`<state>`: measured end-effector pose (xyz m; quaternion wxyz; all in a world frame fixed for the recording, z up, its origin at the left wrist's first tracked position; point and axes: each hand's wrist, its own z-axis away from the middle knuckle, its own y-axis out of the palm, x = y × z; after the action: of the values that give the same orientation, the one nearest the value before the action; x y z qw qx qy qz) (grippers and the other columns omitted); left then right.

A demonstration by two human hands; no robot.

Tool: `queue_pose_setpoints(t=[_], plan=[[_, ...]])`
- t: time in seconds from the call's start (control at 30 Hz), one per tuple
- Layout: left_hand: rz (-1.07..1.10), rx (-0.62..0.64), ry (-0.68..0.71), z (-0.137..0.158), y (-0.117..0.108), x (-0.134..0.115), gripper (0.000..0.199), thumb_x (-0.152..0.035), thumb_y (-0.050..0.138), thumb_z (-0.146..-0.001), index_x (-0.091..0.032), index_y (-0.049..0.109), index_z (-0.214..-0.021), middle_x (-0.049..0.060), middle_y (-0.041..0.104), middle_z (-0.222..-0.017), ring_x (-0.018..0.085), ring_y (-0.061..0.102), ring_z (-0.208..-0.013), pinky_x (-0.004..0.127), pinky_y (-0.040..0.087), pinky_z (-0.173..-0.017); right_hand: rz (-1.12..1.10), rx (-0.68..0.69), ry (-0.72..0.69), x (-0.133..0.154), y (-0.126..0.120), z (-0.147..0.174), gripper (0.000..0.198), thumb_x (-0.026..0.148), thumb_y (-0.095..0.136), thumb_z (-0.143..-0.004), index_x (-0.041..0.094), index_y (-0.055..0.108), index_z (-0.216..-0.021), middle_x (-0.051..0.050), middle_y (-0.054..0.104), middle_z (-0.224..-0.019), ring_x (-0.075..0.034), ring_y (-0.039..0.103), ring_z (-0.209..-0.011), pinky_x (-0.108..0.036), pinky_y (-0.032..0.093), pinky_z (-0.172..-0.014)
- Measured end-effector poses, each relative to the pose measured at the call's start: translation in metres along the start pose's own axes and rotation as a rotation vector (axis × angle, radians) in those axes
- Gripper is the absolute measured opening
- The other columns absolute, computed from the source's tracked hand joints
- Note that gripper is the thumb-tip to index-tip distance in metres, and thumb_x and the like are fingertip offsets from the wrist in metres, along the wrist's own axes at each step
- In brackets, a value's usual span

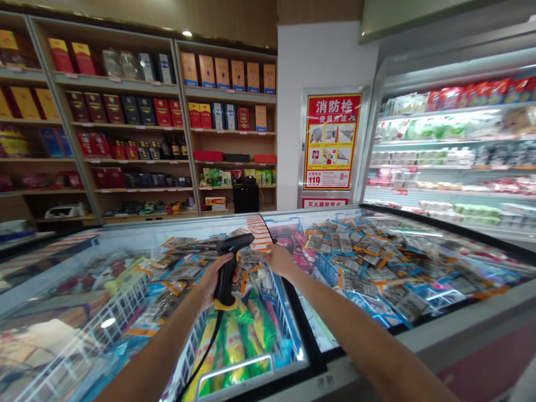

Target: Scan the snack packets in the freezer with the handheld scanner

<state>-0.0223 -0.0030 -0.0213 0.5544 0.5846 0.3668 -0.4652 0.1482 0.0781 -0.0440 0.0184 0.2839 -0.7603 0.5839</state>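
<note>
In the middle of the frame, our left hand is wrapped tight around a black barcode scanner over the freezer. Our right hand reaches past it onto the packets; we cannot tell if its fingers hold one.

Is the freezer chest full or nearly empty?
Full. The freezer chest holds packets heaped to its glass top, and green and yellow wrapped items fill the basket below the scanner in the left hand.
</note>
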Motion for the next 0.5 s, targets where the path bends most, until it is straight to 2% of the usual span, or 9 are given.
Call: queue_pose_setpoints(t=[0.07, 0.17, 0.27, 0.4, 0.5], plan=[[0.007, 0.01, 0.021, -0.01, 0.001, 0.0, 0.026, -0.038, 0.051, -0.069, -0.014, 0.053, -0.062, 0.0, 0.053, -0.052, 0.008, 0.045, -0.043, 0.02, 0.036, -0.045, 0.002, 0.005, 0.045, 0.004, 0.001, -0.01, 0.041, 0.035, 0.044, -0.08, 0.012, 0.05, -0.113, -0.016, 0.061, -0.104, -0.025, 0.056, -0.098, -0.031, 0.041, -0.074], [-0.01, 0.034, 0.017, -0.014, 0.004, -0.001, 0.028, -0.039, 0.05, -0.07, -0.013, 0.053, -0.06, 0.0, 0.052, -0.051, 0.008, 0.045, -0.043, 0.02, 0.036, -0.045, 0.001, 0.072, 0.053, 0.006, -0.001, -0.021, 0.042, 0.034, 0.053, -0.072, 0.011, 0.055, -0.107, -0.017, 0.063, -0.098, -0.026, 0.059, -0.091, -0.031, 0.043, -0.07], [-0.016, 0.087, 0.02, -0.005, 0.008, -0.008, 0.029, -0.04, 0.05, -0.071, -0.013, 0.053, -0.059, 0.0, 0.053, -0.053, 0.008, 0.045, -0.044, 0.02, 0.036, -0.046, -0.008, 0.144, 0.01, 0.004, -0.004, -0.027, 0.044, 0.032, 0.061, -0.064, 0.014, 0.059, -0.104, -0.013, 0.065, -0.096, -0.025, 0.061, -0.087, -0.03, 0.044, -0.069], [-0.1, 0.133, 0.039, 0.014, 0.01, -0.022, 0.029, -0.04, 0.051, -0.071, -0.013, 0.055, -0.06, 0.001, 0.054, -0.054, 0.009, 0.045, -0.045, 0.021, 0.036, -0.047, -0.065, 0.204, -0.073, 0.001, -0.006, -0.025, 0.062, 0.035, 0.065, -0.058, 0.021, 0.052, -0.116, -0.006, 0.066, -0.096, -0.022, 0.061, -0.085, -0.028, 0.044, -0.07], [-0.207, 0.17, 0.064, 0.021, 0.01, -0.029, 0.033, -0.041, 0.05, -0.072, -0.012, 0.056, -0.058, 0.002, 0.053, -0.051, 0.009, 0.045, -0.044, 0.02, 0.035, -0.046, -0.103, 0.224, -0.115, -0.004, -0.011, -0.019, 0.059, 0.033, 0.065, -0.058, 0.025, 0.053, -0.115, -0.002, 0.066, -0.093, -0.021, 0.061, -0.085, -0.028, 0.043, -0.073]])
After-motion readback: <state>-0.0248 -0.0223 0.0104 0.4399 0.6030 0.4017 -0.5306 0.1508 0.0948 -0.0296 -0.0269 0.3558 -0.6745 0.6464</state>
